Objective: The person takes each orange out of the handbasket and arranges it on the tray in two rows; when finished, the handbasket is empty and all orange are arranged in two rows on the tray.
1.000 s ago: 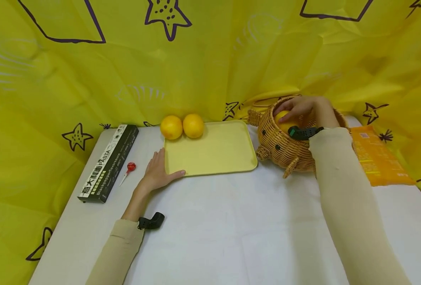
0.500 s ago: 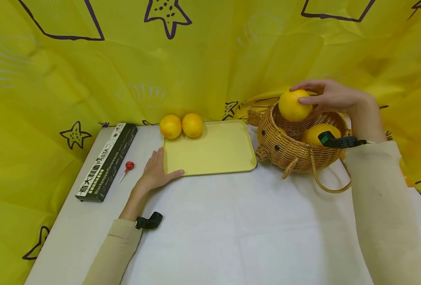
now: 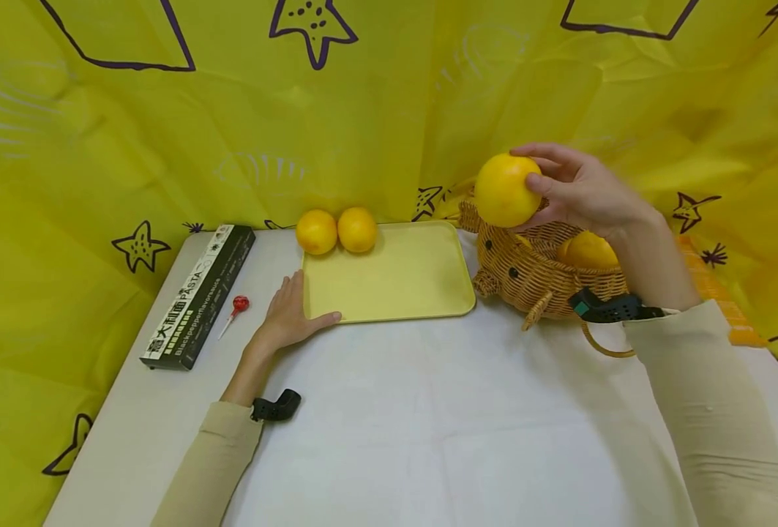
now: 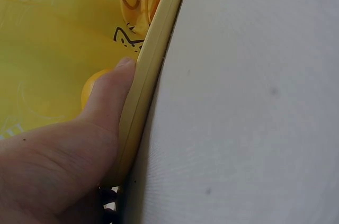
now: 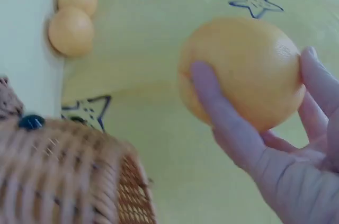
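My right hand [image 3: 580, 187] grips an orange [image 3: 506, 192] between thumb and fingers, raised above the left side of a pig-shaped wicker basket [image 3: 527, 282]. The right wrist view shows the thumb pressed across this orange [image 5: 249, 75]. Another orange [image 3: 589, 250] lies inside the basket, partly hidden by my wrist. My left hand [image 3: 290, 315] rests at the front left corner of a pale yellow tray [image 3: 395, 285], fingers straight along its left side and thumb on the front rim. Two oranges [image 3: 358, 230] sit side by side at the tray's back left corner.
A black pasta box [image 3: 200, 296] and a red lollipop [image 3: 240, 304] lie to the left of the tray. An orange packet [image 3: 741, 322] lies behind my right arm. A yellow patterned cloth [image 3: 389, 110] hangs along the back of the white table [image 3: 428, 417].
My right hand has lifted an orange out of the basket, then carried it left above the basket's rim. My left hand stays at the tray corner.
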`<action>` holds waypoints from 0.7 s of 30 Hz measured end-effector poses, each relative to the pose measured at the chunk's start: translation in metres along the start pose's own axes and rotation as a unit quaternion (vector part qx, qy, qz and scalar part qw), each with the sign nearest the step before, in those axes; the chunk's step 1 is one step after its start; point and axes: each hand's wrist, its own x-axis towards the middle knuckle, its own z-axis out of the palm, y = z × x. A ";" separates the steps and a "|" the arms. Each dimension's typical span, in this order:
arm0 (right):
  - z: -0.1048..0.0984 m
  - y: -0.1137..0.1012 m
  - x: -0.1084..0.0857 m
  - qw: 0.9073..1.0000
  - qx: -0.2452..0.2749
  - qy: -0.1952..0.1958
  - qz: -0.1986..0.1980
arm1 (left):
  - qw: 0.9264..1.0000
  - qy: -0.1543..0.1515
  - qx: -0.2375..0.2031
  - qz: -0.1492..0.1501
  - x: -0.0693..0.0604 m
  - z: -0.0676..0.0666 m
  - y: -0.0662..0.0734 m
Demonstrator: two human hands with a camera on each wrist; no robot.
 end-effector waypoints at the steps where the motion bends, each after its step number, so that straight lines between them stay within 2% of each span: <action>1: 0.003 0.002 0.002 1.000 0.008 0.000 -0.004 | 1.000 -0.001 0.000 0.000 0.000 0.000 0.000; 5: 0.014 0.010 0.008 0.999 0.043 -0.010 -0.021 | 1.000 -0.002 0.002 -0.003 0.000 0.000 0.000; 10: 0.030 0.014 0.015 0.998 0.066 -0.020 -0.004 | 1.000 -0.001 0.000 -0.006 0.001 0.000 0.000; 14: 0.042 0.019 0.023 0.998 0.066 0.010 0.012 | 1.000 -0.002 0.000 -0.012 0.001 0.000 -0.001; 21: 0.057 0.028 0.036 0.995 0.064 0.071 0.007 | 1.000 -0.004 0.001 -0.016 0.001 0.000 -0.001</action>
